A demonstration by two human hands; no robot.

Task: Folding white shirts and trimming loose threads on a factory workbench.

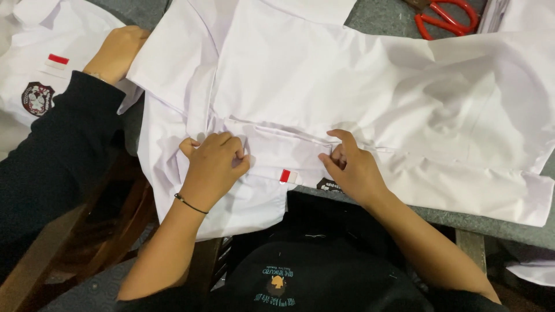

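Between the fingers of the two hands a small red-and-white tag (287, 176) is sewn to the white shirt, a dark round badge (328, 185) peeks out beside it, and far to their left lie another red-and-white tag (57, 61) and a dark crest (37, 97).

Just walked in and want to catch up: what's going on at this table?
A person has a white shirt spread on a grey table. Their left hand and right hand both pinch a fold near its red-and-white patch. Another person's hand rests on a second white shirt at the left. Red scissors lie at the far edge.
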